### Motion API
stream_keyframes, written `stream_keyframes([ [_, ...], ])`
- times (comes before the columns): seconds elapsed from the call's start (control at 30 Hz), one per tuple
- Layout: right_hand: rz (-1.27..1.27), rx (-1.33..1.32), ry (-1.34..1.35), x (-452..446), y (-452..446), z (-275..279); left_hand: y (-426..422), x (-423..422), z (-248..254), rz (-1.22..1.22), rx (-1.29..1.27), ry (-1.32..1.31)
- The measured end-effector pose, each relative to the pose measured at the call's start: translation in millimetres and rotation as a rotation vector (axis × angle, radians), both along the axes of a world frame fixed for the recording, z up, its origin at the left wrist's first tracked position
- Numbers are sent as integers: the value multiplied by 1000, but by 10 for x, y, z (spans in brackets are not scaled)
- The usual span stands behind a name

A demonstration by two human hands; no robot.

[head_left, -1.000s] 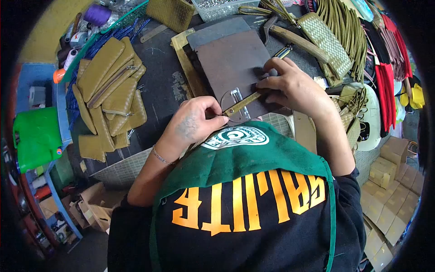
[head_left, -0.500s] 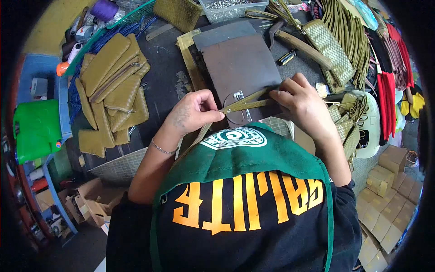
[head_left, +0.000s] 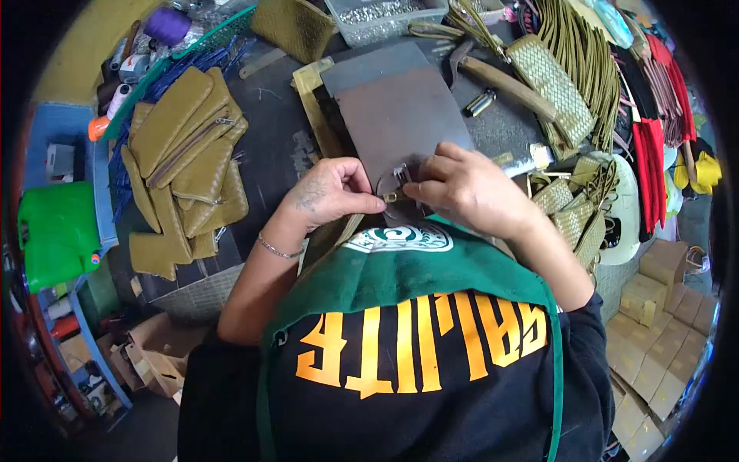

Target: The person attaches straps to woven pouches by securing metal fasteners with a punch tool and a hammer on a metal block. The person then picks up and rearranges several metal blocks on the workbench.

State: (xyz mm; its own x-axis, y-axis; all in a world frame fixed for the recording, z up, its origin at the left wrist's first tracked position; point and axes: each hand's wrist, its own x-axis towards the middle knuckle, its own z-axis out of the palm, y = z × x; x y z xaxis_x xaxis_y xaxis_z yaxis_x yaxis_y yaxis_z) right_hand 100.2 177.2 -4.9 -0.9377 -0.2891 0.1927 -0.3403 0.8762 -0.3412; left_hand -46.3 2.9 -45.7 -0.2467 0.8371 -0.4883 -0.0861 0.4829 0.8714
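My left hand [head_left: 329, 192] is closed, with thumb and forefinger pinching a narrow olive strap [head_left: 391, 197]. The strap's tail hangs down from that hand along the green apron. My right hand [head_left: 471, 191] is closed too, its fingertips pinching the strap's short folded end close to the left fingertips. Just beyond the fingers, shiny metal pins [head_left: 400, 174] lie on a dark brown board [head_left: 400, 108]. The right fingers partly cover the pins and most of the strap's end.
Olive woven pouches [head_left: 185, 154] are piled at left. A hammer [head_left: 508, 88] lies at the right, near a woven pouch [head_left: 550, 86] and a bundle of straps [head_left: 581, 58]. A clear tub of metal bits [head_left: 385, 21] stands at the back.
My right hand has moved left, close to my left hand. The strap stretched between them now shows only as a short bit. The view has shifted slightly.
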Motion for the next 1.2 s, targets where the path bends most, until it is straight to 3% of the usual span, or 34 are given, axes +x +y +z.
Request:
stream_keyframes([
  [0.23, -7, 42, -1, -17, -21, -30, -60, -99, -56, -23, 206, -128],
  [0.33, -10, 41, -14, -23, -24, -13, -61, -76, -74, -13, 165, -121],
  [0.7, -28, 21, -90, -21, 25, 58, -52, -66, 32, -116, 105, 115],
  [0.77, -205, -204, 22, -48, 199, 156, -103, -83, 52, -164, 80, 213],
  [0.83, -434, -276, 26, -24, 469, 189, -218, -102, 55, -92, 409, 198],
  [0.87, -518, -293, 37, -38, 649, 130, -289, -81, 117, 11, 447, 48],
  [0.9, -631, -307, 32, -64, 834, 3, -385, -114, 3, 58, 557, 81],
  [0.93, -776, -239, -34, -86, 917, -54, -461, -24, 4, 262, 522, -105],
  [0.97, -800, -188, -57, -90, 1073, -278, -525, 58, 0, 470, 476, -292],
  [1.03, -841, -265, -164, -150, 1182, -614, -655, 33, -169, 451, 638, -288],
  [1.13, -807, -234, -194, -250, 1177, -928, -736, 210, -180, 647, 681, -303],
  [1.2, -743, -93, 86, -309, 1186, -1078, -776, 375, -215, 744, 658, -253],
])
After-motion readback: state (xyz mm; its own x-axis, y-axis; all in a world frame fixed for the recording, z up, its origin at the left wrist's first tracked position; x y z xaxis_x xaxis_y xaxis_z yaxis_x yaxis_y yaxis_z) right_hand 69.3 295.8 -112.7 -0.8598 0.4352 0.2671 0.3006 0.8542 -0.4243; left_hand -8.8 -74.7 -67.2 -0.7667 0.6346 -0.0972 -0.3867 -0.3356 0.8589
